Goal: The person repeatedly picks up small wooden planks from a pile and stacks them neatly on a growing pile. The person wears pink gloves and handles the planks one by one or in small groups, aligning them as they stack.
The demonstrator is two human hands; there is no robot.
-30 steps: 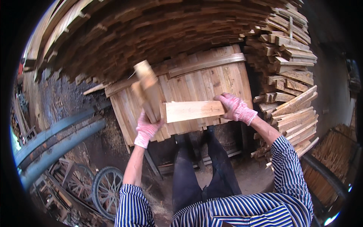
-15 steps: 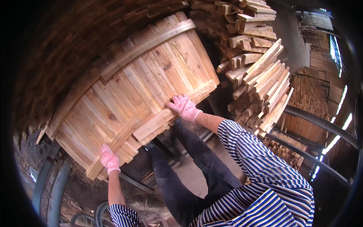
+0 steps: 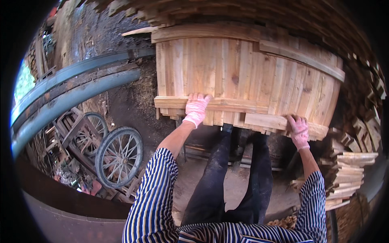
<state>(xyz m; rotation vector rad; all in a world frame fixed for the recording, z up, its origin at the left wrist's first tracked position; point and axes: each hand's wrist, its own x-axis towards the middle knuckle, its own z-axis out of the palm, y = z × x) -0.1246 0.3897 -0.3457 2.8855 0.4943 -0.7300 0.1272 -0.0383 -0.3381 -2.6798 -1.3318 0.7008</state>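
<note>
In front of me lies a broad panel of pale wooden boards (image 3: 227, 69), set side by side. Two wooden strips cross its near edge. My left hand (image 3: 197, 108), in a thin pinkish glove, is closed over the left strip (image 3: 235, 105), fingers bent across its far side. On the right strip (image 3: 267, 120) my right hand (image 3: 299, 131), gloved alike, grips close to the right end. Both thumbs are hard to make out. Along the far edge run two more strips, a left one (image 3: 210, 31) and a right one (image 3: 304, 60), overlapping near the middle.
Stacked wood pieces (image 3: 344, 178) stand at the right, and more dark stacked wood (image 3: 300, 14) rises behind the panel. Blue-grey metal pipes (image 3: 77, 95) run at the left. A cart with a spoked wheel (image 3: 120, 158) stands below them. A brown metal surface (image 3: 81, 222) fills the lower left.
My view has turned, so the panel now lies nearly level across it and the cart wheels show more fully. Both hands keep about the same places on the near strips.
</note>
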